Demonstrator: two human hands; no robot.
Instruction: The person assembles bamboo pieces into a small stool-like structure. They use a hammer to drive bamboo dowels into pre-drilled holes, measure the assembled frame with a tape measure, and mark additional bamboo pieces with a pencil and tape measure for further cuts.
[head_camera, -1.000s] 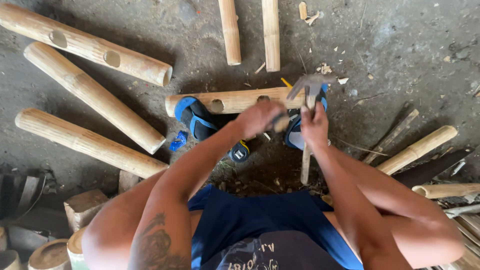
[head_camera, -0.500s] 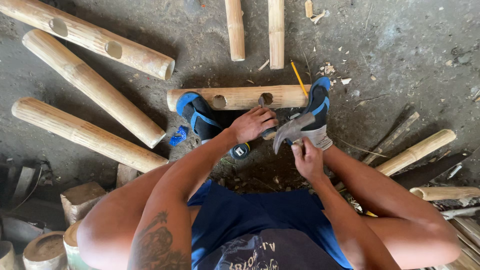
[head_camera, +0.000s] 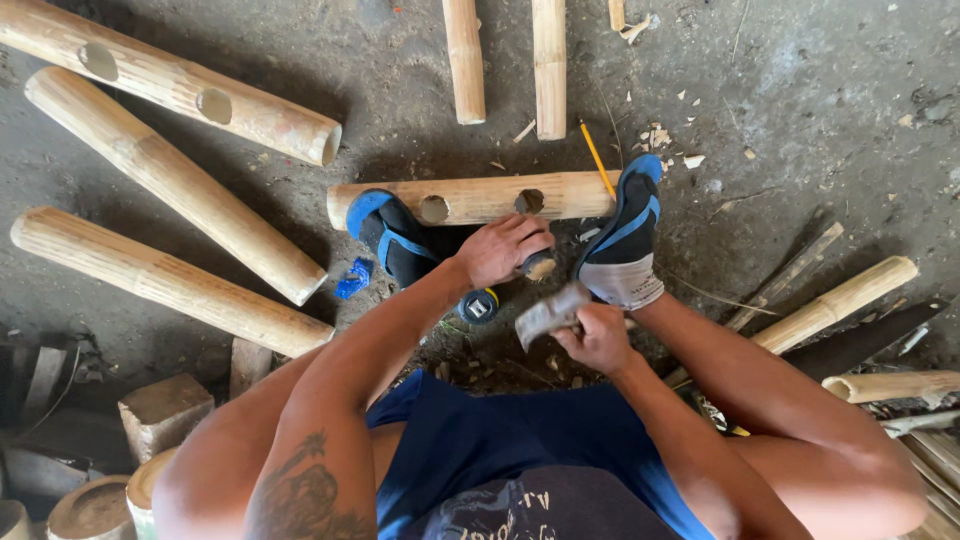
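Steel-grey and worn, the hammer head (head_camera: 545, 315) sticks out to the left of our right hand (head_camera: 598, 338), whose fingers are curled tight around the handle, hidden inside the fist. Just above it, our left hand (head_camera: 503, 248) has its fingers bent down around a short wooden tool (head_camera: 540, 266), of which only the round butt end shows at the fingertips; the hand is closed on it, and the hammer head sits just below and beside that butt. Beyond the left hand lies the bamboo piece with two holes (head_camera: 480, 198), flat on the ground and crosswise to us, one hole near its left part and one close to the left hand's knuckles. Our two feet in blue and black shoes pin it: the left shoe (head_camera: 395, 235) near its left end, the right shoe (head_camera: 625, 240) at its right end. A yellow pencil (head_camera: 597, 158) leans across the bamboo's right end. A small tape measure (head_camera: 479, 305) lies under the left wrist, and a blue scrap (head_camera: 353, 279) sits left of the left shoe. Further out, three long bamboo poles (head_camera: 160, 170) lie slanted at the left, two short ones (head_camera: 505, 60) point away at the top, and more bamboo lengths (head_camera: 835, 302) lie at the right on the dusty concrete floor (head_camera: 800, 90).
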